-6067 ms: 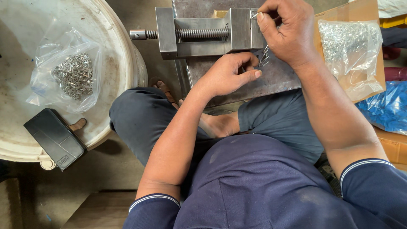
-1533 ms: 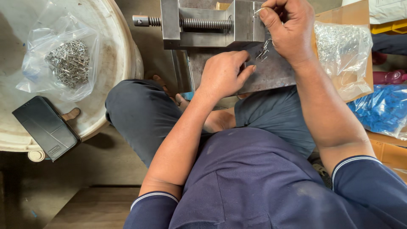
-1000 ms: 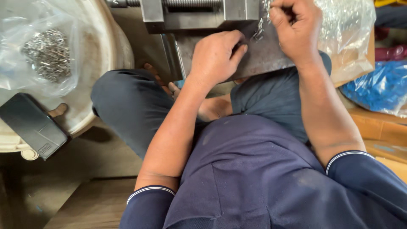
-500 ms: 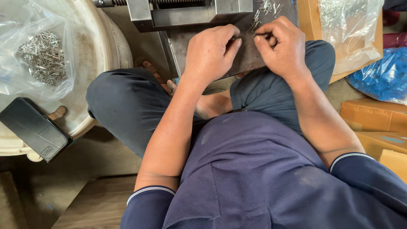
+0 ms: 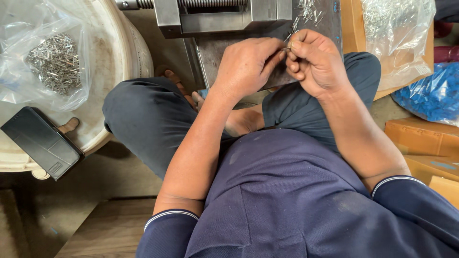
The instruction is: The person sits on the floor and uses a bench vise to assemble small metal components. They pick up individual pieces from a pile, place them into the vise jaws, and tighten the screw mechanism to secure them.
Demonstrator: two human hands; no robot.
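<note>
My left hand (image 5: 246, 64) and my right hand (image 5: 313, 59) meet fingertip to fingertip over a grey metal plate (image 5: 224, 52) on my lap. Between the fingertips they pinch a small thin metal pin (image 5: 287, 48); which hand bears it most I cannot tell. More loose pins (image 5: 306, 12) lie scattered on the plate just beyond my right hand. A steel vise (image 5: 215, 16) with a threaded screw stands at the plate's far edge, above my left hand.
A white tub (image 5: 119, 57) at left holds a clear bag of metal pins (image 5: 52, 62) and a black phone (image 5: 40, 142). At right, a clear bag of pins (image 5: 399, 33) lies on a cardboard box, beside a blue bag (image 5: 430, 93) and orange boxes (image 5: 420, 143).
My right hand has come down from the vise jaw to meet my left hand over the plate. The view has shifted, so the vise now sits at the top edge.
</note>
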